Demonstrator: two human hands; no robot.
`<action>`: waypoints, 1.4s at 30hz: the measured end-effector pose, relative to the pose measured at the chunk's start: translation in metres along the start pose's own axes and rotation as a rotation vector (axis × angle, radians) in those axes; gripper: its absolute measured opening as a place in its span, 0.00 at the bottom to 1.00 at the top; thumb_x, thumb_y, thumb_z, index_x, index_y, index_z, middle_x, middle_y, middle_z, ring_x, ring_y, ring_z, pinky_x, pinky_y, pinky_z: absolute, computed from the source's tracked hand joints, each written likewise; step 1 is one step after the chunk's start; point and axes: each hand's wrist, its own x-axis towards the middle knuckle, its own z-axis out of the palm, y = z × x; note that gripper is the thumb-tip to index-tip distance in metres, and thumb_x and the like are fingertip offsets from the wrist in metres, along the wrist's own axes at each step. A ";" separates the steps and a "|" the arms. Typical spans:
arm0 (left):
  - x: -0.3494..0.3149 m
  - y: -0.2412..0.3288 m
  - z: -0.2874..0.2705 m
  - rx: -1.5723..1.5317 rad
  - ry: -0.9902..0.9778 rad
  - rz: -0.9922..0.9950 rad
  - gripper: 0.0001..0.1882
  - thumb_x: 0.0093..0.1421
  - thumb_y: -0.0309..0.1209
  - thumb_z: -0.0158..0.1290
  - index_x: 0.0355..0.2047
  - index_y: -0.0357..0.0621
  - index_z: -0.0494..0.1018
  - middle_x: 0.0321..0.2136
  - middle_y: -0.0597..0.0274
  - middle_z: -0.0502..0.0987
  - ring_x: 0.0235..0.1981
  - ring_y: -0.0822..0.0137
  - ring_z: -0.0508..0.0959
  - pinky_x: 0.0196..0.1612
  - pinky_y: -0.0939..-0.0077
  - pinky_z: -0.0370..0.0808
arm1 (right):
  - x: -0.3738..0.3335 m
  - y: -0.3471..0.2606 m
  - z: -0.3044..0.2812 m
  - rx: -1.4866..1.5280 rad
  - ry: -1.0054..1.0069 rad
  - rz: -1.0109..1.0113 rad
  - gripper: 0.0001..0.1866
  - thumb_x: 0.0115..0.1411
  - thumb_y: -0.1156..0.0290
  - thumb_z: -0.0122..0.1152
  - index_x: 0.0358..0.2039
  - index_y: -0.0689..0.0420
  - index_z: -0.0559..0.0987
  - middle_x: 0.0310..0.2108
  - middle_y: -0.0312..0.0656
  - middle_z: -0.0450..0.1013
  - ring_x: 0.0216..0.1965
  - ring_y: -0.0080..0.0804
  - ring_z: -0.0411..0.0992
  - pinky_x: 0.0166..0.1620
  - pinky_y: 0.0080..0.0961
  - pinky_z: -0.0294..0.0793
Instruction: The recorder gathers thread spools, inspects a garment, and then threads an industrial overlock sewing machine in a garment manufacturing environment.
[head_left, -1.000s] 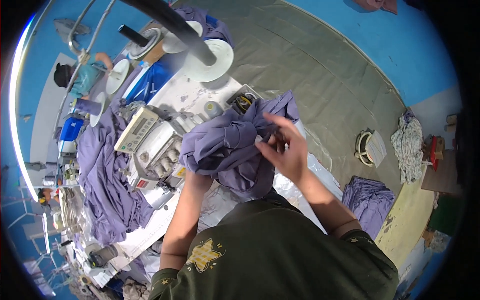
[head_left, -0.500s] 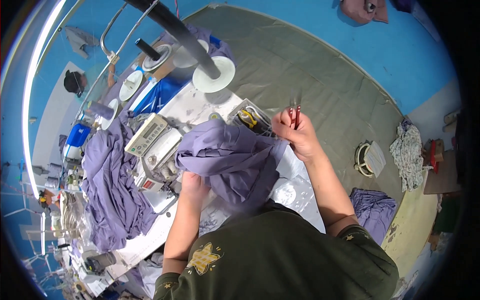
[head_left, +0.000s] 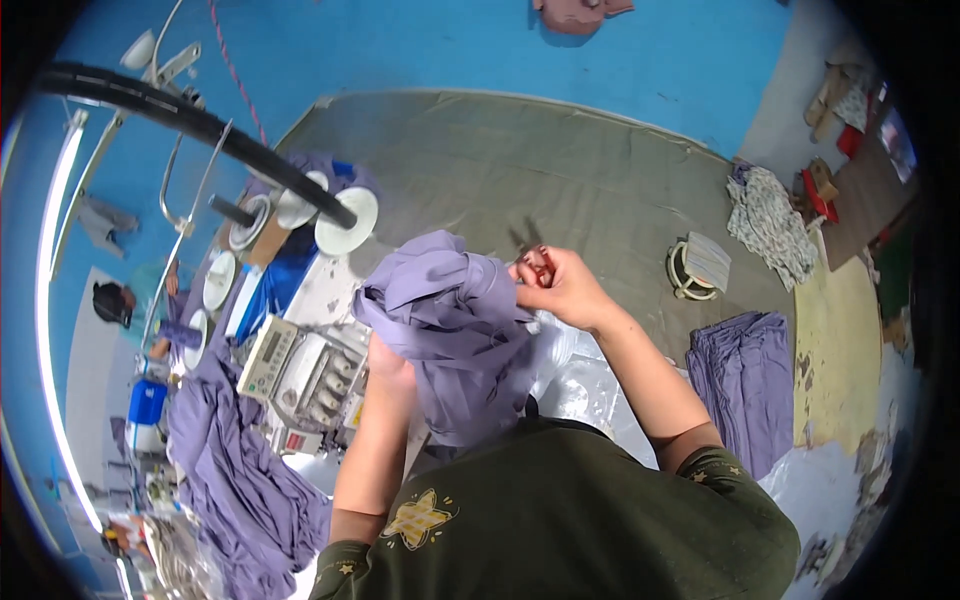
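A bunched purple cloth hangs in front of my chest. My left hand grips it from the lower left, and its fingers are partly hidden under the folds. My right hand is closed around small red-handled scissors, whose dark blades point up and away from me. The fingertips of that hand meet the cloth's right edge. Whether they pinch the fabric as well, I cannot tell.
A sewing machine with a control panel stands to the left, beside a heap of purple cloth. Thread stands and a dark pole rise beyond. On the right lie folded purple cloth and a stool. Another person is at far left.
My view has turned to the right. My right hand has brought the scissors down and in against the cloth's edge. My left hand keeps its hold on the bundle.
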 end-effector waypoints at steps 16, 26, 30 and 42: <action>0.016 0.016 -0.034 -0.086 -0.054 -0.116 0.29 0.67 0.46 0.38 0.60 0.37 0.60 0.58 0.48 0.67 0.56 0.48 0.69 0.60 0.49 0.65 | -0.038 -0.054 -0.044 0.749 0.298 -0.133 0.11 0.62 0.77 0.53 0.26 0.49 0.65 0.25 0.27 0.67 0.15 0.09 0.55 0.20 0.07 0.57; -0.003 0.037 -0.042 -0.011 0.046 -0.040 0.29 0.67 0.45 0.37 0.62 0.39 0.57 0.59 0.47 0.64 0.58 0.47 0.67 0.62 0.50 0.61 | -0.027 -0.037 -0.036 1.042 0.222 -0.020 0.02 0.63 0.74 0.53 0.33 0.55 0.75 0.23 0.30 0.71 0.14 0.10 0.57 0.20 0.08 0.61; -0.011 0.049 -0.064 -0.028 0.068 -0.022 0.28 0.67 0.42 0.37 0.61 0.37 0.59 0.58 0.45 0.65 0.58 0.46 0.67 0.63 0.49 0.61 | -0.022 -0.036 -0.031 1.113 0.190 -0.020 0.03 0.62 0.74 0.54 0.34 0.58 0.76 0.24 0.32 0.73 0.15 0.11 0.59 0.21 0.08 0.62; 0.000 0.050 -0.063 -0.204 0.177 -0.041 0.24 0.63 0.33 0.37 0.54 0.28 0.65 0.55 0.42 0.69 0.58 0.48 0.68 0.64 0.51 0.60 | -0.019 -0.032 -0.062 1.044 0.320 -0.102 0.05 0.64 0.71 0.52 0.35 0.57 0.76 0.23 0.30 0.73 0.13 0.12 0.56 0.21 0.09 0.61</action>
